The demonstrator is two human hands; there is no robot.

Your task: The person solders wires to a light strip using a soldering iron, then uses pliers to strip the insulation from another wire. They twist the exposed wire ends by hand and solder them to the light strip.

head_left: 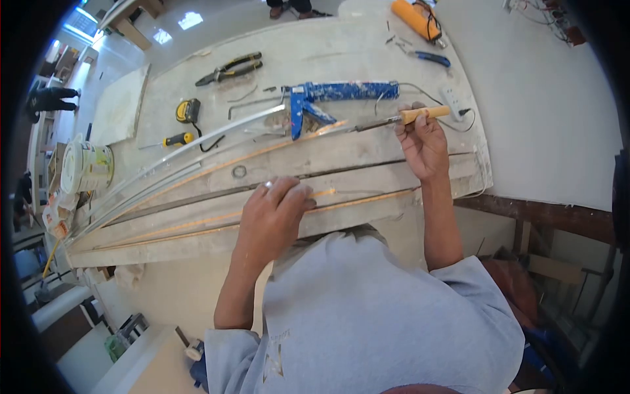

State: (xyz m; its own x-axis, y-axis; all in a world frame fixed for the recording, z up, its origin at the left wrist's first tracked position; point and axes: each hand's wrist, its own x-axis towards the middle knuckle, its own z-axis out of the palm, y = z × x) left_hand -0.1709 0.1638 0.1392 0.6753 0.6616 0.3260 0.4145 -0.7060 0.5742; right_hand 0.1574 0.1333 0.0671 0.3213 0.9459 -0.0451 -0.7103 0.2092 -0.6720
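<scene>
In my right hand (423, 141) is a soldering iron (417, 115), held by its wooden handle, its dark metal shaft pointing left over the bench. My left hand (275, 213) rests at the near side of the bench with fingers curled round an orange LED strip (323, 194), whose end shows just right of the fingertips. A thin wire (367, 192) runs right from that end. Another orange strip (249, 155) lies along a metal profile farther back. Beyond it lies a blue caulking gun (351, 90), near the iron's shaft.
Pliers (233, 69), a tape measure (188, 110), a screwdriver (172, 140) and a utility knife (430, 58) lie on the dusty bench. A power strip (451, 104) sits at the right edge, an orange tool (417, 20) behind it. A bucket (88, 165) stands left. Other people stand farther off.
</scene>
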